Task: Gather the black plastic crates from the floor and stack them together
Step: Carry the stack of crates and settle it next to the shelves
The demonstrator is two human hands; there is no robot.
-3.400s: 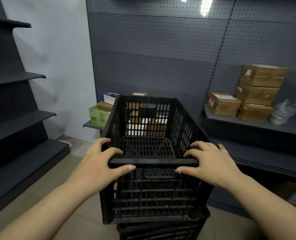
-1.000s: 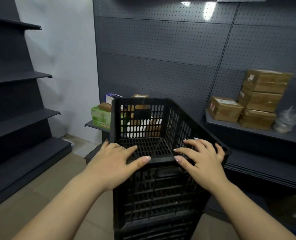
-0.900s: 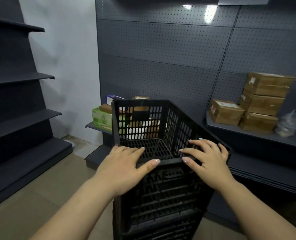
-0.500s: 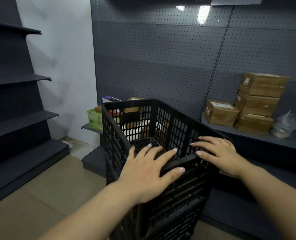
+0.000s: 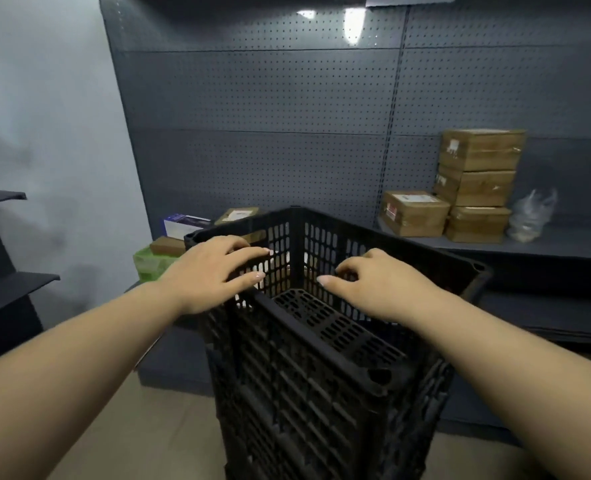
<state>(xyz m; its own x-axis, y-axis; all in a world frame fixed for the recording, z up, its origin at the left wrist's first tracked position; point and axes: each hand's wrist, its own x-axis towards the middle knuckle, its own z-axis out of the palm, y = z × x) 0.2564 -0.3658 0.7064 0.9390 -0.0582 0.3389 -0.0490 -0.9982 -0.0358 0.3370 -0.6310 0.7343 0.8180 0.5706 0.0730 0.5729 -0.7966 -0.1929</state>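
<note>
Crate (image 5: 307, 368) on tan floor (image 5: 141, 441) (stacked, seemingly), pegboard (image 5: 262, 133) behind.

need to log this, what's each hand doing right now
Left hand: open, fingers spread, resting on the crate rim.
Right hand: fingers curled over the crate; whether it grips cannot be told.

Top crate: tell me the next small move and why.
Probably grip the rim and turn the top crate square to the crate beneath. It sits corner-on to the person, and both the left hand and right hand lie open over it with no grip.
</note>
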